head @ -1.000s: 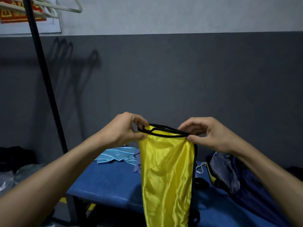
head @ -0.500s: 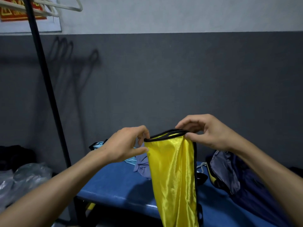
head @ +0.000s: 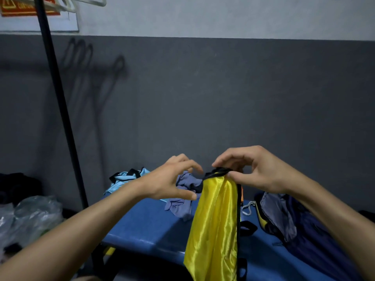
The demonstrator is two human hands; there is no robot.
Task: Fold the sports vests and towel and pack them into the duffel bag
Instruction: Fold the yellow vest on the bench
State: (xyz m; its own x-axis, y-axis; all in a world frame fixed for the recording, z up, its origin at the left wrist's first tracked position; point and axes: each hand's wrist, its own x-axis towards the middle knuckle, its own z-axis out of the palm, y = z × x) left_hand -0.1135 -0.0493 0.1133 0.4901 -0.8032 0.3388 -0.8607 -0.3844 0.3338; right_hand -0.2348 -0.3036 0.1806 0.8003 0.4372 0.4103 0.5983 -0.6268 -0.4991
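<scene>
Head view: a shiny yellow satin sports vest with black trim (head: 215, 216) is held up above the blue worktop (head: 146, 226), pinched at its gathered top edge by the right hand (head: 251, 171). The left hand (head: 172, 181) is spread loosely just beside it, nothing gripped. The slippery cloth is best re-pinched, the edges matched, then laid flat for folding. The open dark duffel bag (head: 304, 236) is seen at right.

Blue bench (head: 146, 226) occupies lower centre of frame. Lying on it: 1 light-blue vest (head: 125, 179) at its far left end, 1 crumpled grey-purple cloth (head: 180, 205) centre, 1 dark navy duffel bag (head: 304, 236) at right.
</scene>
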